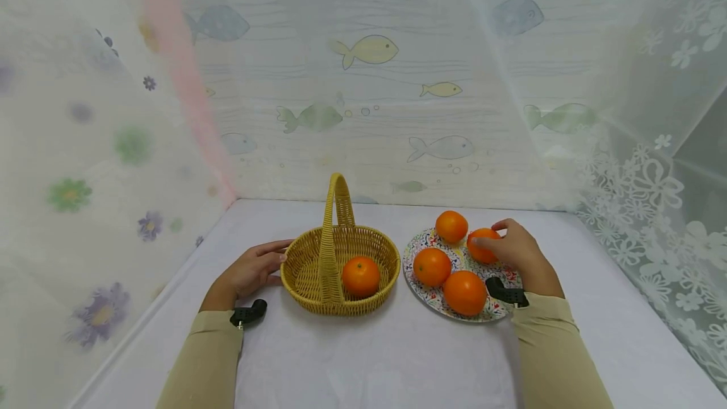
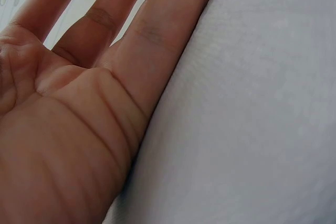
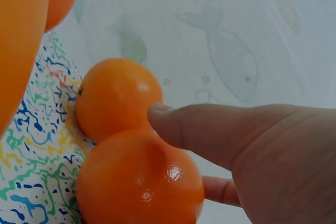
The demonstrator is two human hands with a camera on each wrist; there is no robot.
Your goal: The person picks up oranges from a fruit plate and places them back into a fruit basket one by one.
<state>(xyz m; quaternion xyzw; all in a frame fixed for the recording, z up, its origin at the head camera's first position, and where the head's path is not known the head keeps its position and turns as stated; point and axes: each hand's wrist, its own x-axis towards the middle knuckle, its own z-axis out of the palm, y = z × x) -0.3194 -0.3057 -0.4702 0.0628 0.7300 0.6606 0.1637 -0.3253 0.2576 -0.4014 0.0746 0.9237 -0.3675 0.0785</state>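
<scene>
A yellow woven basket (image 1: 295, 292) with a tall arched handle stands mid-table, and one orange (image 1: 361, 277) lies in its right side. My left hand (image 1: 252, 272) rests at the basket's left rim; the left wrist view shows its palm (image 2: 68, 129) and extended fingers beside the white cloth. To the right, a round patterned plate (image 1: 417, 284) carries several oranges. With thumb on the near side and fingers beyond, my right hand (image 1: 514, 250) holds the plate's right-hand orange (image 1: 480, 251). In the right wrist view the thumb lies over this orange (image 3: 139, 182), the other fingers mostly hidden.
Other oranges on the plate are a back one (image 1: 451, 226), a left one (image 1: 432, 267) and a front one (image 1: 464, 293). A white cloth (image 1: 363, 365) covers the table. Fish-printed sheeting (image 1: 369, 112) hangs behind, with floral sheeting (image 1: 113, 226) at the left and lacy sheeting (image 1: 653, 226) at the right.
</scene>
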